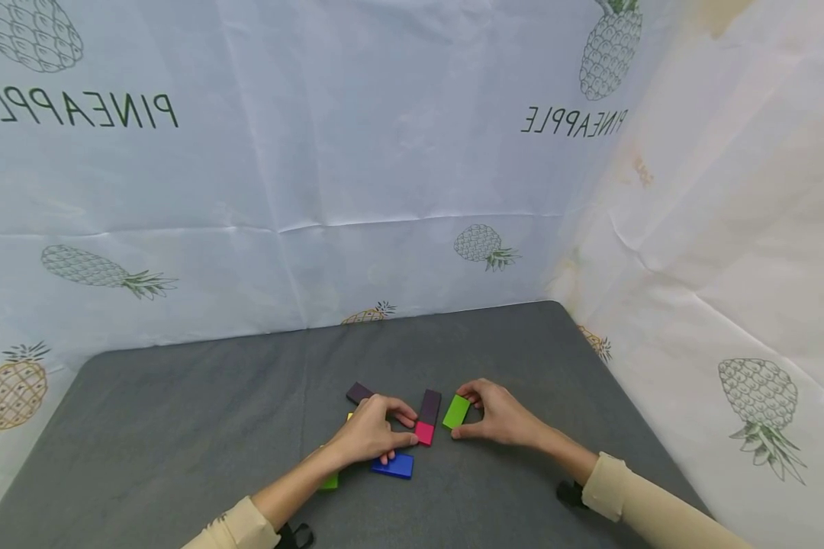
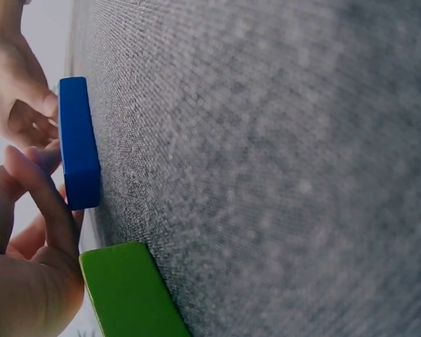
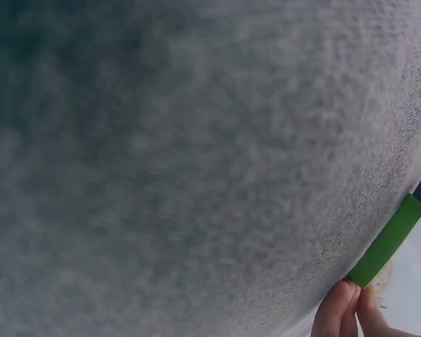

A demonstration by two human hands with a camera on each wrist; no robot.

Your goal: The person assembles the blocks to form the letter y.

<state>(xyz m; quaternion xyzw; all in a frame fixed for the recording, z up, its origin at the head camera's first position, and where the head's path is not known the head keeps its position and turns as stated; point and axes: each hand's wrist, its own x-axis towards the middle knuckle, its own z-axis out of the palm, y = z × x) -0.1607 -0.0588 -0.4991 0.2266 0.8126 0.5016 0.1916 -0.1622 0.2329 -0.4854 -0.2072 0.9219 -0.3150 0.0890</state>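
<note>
Green block (image 1: pixel 456 412) pinched in right grip (image 1: pixel 501 415); left grip (image 1: pixel 369 431) at pink block (image 1: pixel 424 434), hold unclear; yellow block (image 1: pixel 349 416) obscured

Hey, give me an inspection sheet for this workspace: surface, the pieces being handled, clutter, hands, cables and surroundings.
Surface: grey table, lightly creased.
Pieces: pink block against right dark block; held green block to their right; blue block; left dark block; loose green block and yellow piece, both partly hidden.
Clutter: nothing seen.
Hands: right hand pinches the held green block; left hand is at the pink block, grip unclear.
Cables: nothing seen.
Surroundings: creased white cloth with pineapple prints.
</note>
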